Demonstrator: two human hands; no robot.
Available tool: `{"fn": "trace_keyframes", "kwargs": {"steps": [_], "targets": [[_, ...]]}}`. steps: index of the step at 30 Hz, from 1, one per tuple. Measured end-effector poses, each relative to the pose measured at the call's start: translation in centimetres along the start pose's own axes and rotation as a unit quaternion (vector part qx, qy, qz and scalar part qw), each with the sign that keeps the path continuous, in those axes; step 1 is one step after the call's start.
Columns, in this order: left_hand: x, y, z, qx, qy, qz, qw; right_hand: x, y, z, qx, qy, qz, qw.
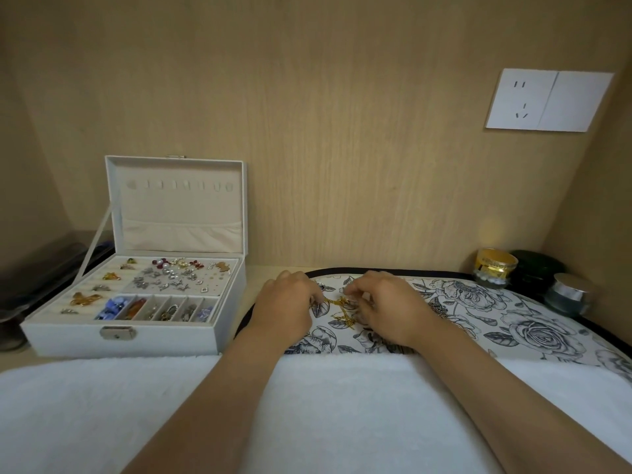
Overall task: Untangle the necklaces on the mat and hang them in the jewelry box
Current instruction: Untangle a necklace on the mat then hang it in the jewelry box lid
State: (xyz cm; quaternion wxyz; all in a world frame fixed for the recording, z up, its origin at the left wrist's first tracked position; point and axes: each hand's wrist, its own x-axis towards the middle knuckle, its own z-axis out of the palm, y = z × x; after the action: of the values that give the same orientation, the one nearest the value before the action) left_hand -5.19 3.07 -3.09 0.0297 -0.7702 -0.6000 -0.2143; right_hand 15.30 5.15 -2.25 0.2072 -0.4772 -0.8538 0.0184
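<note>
**Both hands at a tangle of gold necklaces**

Your left hand (290, 304) and right hand (388, 311) lie close together on a black-edged mat (513, 323) printed with grey roses. Between them sits a small knot of gold necklaces (342, 311), resting on the mat. The fingers of both hands are curled in, and their tips pinch the chains from either side. To the left, on the tabletop (254, 278), a white jewelry box (136, 340) stands open and well apart from the chains. Its trays hold earrings and beads, and its upright lid (178, 206) carries a row of bare hooks (181, 184). A white towel (325, 405) lies under your forearms. Three small jars (496, 266) stand at the mat's far right corner.
</note>
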Motion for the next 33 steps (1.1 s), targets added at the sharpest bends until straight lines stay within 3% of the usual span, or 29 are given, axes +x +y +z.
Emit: {"fn": "trace_keyframes", "kwargs": {"steps": [6,9,12,16,22,27,33], "targets": [[0.2,-0.2,0.3,-0.021,0.033,-0.004,0.999,1.6,-0.1,0.1,-0.022,-0.055,0.004,0.998],[0.4,0.5,0.6,-0.118,-0.017,0.049,0.992,2.0,-0.1,0.3,-0.034,-0.062,0.01,0.997],[0.7,0.3,1.0,-0.083,-0.036,0.067,0.994,2.0,0.0,0.2,-0.038,-0.045,0.029,0.998],[0.8,0.0,1.3,-0.03,-0.02,0.04,0.999,1.7,0.7,-0.4,-0.035,-0.04,0.055,0.997],[0.7,1.0,0.9,-0.102,0.05,0.053,0.992,1.1,1.9,-0.8,-0.033,-0.046,0.079,0.995],[0.2,1.7,0.8,-0.131,-0.031,0.082,0.987,1.2,1.7,-1.1,-0.043,-0.076,0.056,0.995],[-0.3,0.7,-0.6,-0.145,-0.102,0.042,0.983,0.9,1.8,-1.5,-0.039,-0.068,0.082,0.994]]}}
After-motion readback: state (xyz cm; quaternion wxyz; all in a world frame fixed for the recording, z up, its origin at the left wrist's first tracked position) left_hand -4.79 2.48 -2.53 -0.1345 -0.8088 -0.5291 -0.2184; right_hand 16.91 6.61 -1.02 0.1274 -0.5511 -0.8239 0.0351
